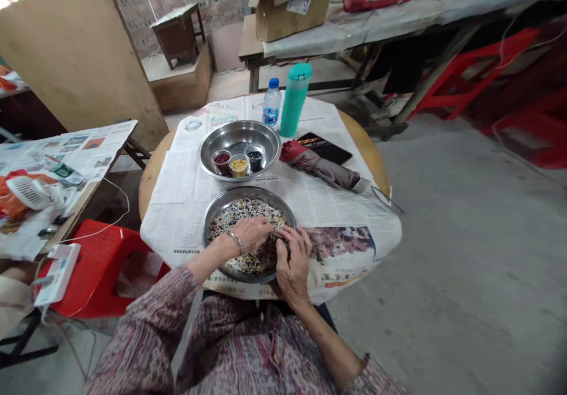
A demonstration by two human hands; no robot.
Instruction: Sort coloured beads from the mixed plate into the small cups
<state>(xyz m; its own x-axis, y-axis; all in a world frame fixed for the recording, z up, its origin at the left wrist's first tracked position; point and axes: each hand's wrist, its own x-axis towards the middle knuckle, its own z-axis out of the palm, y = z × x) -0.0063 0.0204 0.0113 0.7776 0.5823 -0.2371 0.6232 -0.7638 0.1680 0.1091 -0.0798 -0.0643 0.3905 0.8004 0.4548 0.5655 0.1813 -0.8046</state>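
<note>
A round metal basin (217, 203) lies before me, its bottom covered with mixed white, black, yellow and reddish grains and beans (250, 209). My left hand (252, 234), a bracelet at its wrist, reaches over the mix with fingers drawn together near my other hand. At the basin's right side is my right hand (295, 263), its fingers curled inward over the rim. What either hand pinches is too small or hidden to make out. Behind stands a second metal basin (237, 132) with cups of red beans (222, 159), yellow beans (239, 167) and black beans (254, 159).
Newspaper (177, 206) covers the round table. Toward its back are a water bottle (271, 105) and a teal bottle (296, 101). A folded umbrella (323, 169) lies against a dark tablet (330, 149) at right. A red stool (95, 265) with a power strip (57, 274) stands left.
</note>
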